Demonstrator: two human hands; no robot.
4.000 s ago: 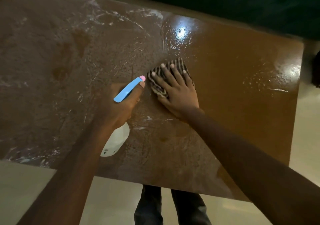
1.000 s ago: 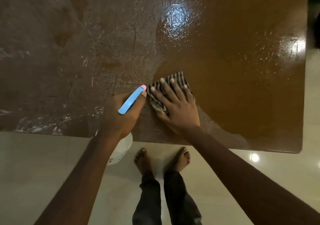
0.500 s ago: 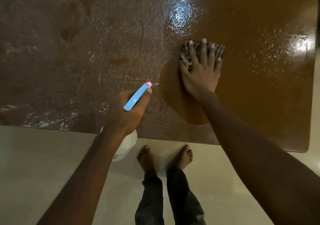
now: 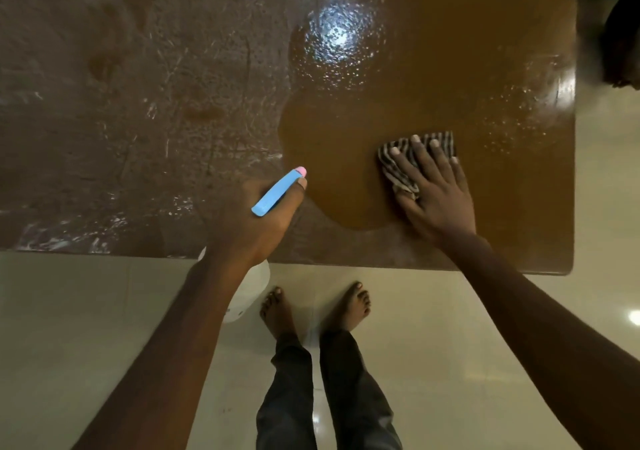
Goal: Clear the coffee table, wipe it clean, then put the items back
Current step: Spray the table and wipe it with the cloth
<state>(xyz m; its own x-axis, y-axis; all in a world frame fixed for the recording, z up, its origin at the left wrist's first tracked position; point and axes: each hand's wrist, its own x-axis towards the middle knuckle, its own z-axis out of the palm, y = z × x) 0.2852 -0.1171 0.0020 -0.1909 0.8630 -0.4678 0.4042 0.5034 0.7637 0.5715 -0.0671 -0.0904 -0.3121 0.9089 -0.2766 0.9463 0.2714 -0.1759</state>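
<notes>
Wet coffee table [image 4: 450, 51]: right hand [image 4: 436, 186] flat on striped cloth [image 4: 398, 162], left hand [image 4: 249, 221] gripping spray bottle [image 4: 277, 193].

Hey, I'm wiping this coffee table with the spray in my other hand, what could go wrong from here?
The dusty left half of the coffee table is unwiped and could get missed. The spray bottle in your left hand overhangs the floor; drips near your bare feet might be slippery. The striped cloth under your right hand may smear grime.

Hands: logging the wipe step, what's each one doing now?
Left hand: closed around the spray bottle.
Right hand: open, flat, pressing the striped cloth on the table.
</notes>
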